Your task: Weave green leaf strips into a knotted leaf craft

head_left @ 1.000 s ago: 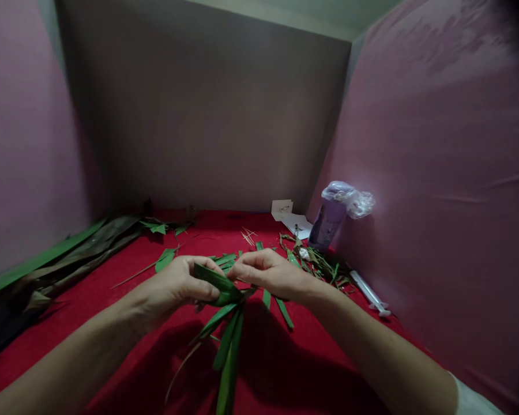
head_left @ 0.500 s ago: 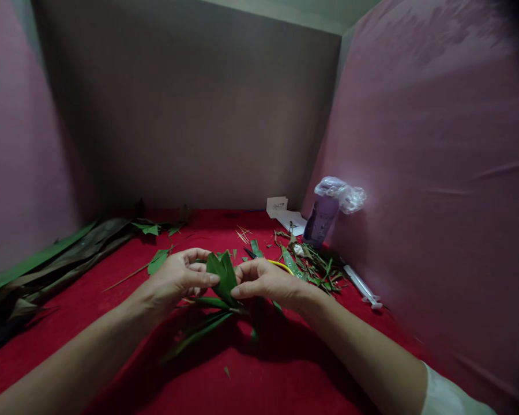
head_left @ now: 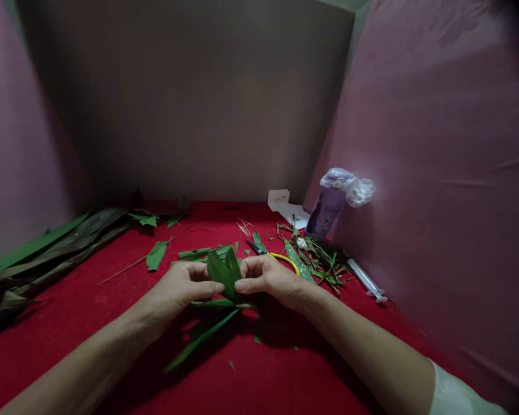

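A folded green leaf (head_left: 225, 273) stands upright between my two hands, just above the red cloth (head_left: 259, 380). My left hand (head_left: 189, 283) pinches its left edge between thumb and fingers. On the other side, my right hand (head_left: 266, 278) pinches the lower right edge, thumb in front. Long narrow leaves (head_left: 201, 341) extend below it toward the lower left. Behind my right hand lie scissors (head_left: 288, 260) with yellow handles and dark blades, and cut leaf pieces (head_left: 194, 253) lie behind my left hand.
Stems and leaf scraps (head_left: 326, 262) are heaped at the right, beside a purple bottle (head_left: 326, 212) topped with clear plastic and a syringe (head_left: 367, 280). White papers (head_left: 293, 215) and thin sticks (head_left: 244, 226) lie farther back. Large dried leaves (head_left: 69, 245) line the left side.
The leaf's two upper points now stand farther apart, and both hands have closed in slightly at its base. The cut leaf pieces behind my left hand have become visible. The camera view has tilted slightly.
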Demonstrator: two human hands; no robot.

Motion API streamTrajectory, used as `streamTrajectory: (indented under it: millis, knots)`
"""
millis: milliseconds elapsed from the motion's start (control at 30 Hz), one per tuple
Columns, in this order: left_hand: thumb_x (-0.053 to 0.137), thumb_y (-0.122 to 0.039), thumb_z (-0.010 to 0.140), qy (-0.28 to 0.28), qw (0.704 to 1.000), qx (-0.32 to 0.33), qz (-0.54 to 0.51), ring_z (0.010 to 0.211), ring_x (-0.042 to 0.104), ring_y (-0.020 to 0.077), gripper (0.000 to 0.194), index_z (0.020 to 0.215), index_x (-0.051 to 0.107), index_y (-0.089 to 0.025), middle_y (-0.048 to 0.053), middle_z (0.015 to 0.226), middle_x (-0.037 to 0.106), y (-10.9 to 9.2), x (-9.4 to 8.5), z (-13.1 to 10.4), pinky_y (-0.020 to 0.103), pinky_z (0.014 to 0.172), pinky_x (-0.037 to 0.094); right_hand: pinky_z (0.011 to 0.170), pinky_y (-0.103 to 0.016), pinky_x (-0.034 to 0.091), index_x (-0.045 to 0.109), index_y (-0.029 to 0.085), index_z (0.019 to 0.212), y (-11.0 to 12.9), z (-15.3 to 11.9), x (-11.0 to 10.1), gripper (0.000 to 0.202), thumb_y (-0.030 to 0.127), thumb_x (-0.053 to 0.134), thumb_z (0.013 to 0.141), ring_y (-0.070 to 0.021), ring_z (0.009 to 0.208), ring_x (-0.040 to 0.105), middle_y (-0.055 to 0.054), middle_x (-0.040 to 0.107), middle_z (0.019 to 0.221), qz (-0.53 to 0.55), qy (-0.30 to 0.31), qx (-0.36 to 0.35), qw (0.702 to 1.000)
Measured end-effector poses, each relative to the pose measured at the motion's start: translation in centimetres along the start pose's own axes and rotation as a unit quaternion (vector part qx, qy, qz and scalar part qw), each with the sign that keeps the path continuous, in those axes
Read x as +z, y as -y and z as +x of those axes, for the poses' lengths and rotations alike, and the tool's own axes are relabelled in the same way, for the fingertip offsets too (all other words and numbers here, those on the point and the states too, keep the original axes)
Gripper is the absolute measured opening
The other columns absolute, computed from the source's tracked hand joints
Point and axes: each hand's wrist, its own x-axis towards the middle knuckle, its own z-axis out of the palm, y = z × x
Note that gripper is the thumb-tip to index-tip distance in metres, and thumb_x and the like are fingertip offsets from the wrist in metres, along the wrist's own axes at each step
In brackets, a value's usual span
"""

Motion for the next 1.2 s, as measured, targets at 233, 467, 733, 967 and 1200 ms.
streamTrajectory:
  millis: [233, 467, 733, 967, 1200]
  knots:
    - [0.073, -0.021, 0.064, 0.006, 1.0, -0.009, -0.025, 0.053, 0.058, 0.0129, 0.009, 0.065, 0.065, -0.016, -0.001, 0.06, 0.067, 0.7, -0.1, 0.2, 0.023, 0.055, 0.04, 0.051, -0.022, 0.03, 0.054, 0.016, 0.06, -0.4, 0.0, 0.0, 0.023, 0.024, 0.075, 0.061, -0.0067, 0.048, 0.044, 0.005, 0.054, 0.055, 0.012, 0.007, -0.01, 1.0]
    - [0.075, -0.026, 0.067, 0.058, 0.997, -0.008, -0.056, 0.076, 0.066, 0.0206, 0.021, 0.085, 0.071, -0.017, 0.005, 0.08, 0.075, 0.9, -0.1, 0.2, 0.031, 0.073, 0.047, 0.051, -0.023, 0.032, 0.056, 0.015, 0.062, -0.7, 0.0, 0.2, 0.022, 0.027, 0.075, 0.062, -0.0068, 0.048, 0.045, 0.005, 0.055, 0.056, 0.002, 0.007, -0.011, 1.0]
    - [0.074, -0.024, 0.068, 0.053, 0.997, 0.01, -0.051, 0.074, 0.067, 0.0194, 0.021, 0.087, 0.071, -0.018, 0.004, 0.083, 0.075, 1.7, -0.4, 0.8, 0.028, 0.068, 0.047, 0.049, -0.021, 0.032, 0.056, 0.014, 0.061, -0.8, 0.2, 0.0, 0.029, 0.03, 0.079, 0.058, -0.0061, 0.047, 0.045, 0.004, 0.055, 0.054, 0.011, -0.006, -0.008, 1.0]
    - [0.076, -0.025, 0.067, 0.036, 0.995, 0.002, -0.097, 0.063, 0.066, 0.0172, 0.017, 0.08, 0.07, -0.015, 0.002, 0.068, 0.072, 1.5, 0.1, 0.7, 0.027, 0.063, 0.048, 0.047, -0.021, 0.032, 0.053, 0.015, 0.062, -0.5, 0.1, 0.5, 0.032, 0.034, 0.078, 0.059, -0.007, 0.045, 0.044, 0.005, 0.052, 0.052, -0.026, 0.017, 0.012, 0.999]
    - [0.056, -0.05, 0.08, -0.01, 0.984, 0.019, -0.174, 0.067, 0.068, 0.02, 0.036, 0.075, 0.066, -0.016, 0.006, 0.072, 0.074, 0.4, -0.4, 0.1, 0.032, 0.067, 0.05, 0.048, -0.021, 0.029, 0.053, 0.015, 0.059, -1.0, 0.6, -0.3, 0.031, 0.034, 0.078, 0.059, -0.0063, 0.046, 0.042, 0.004, 0.052, 0.051, 0.017, -0.043, -0.013, 0.999]
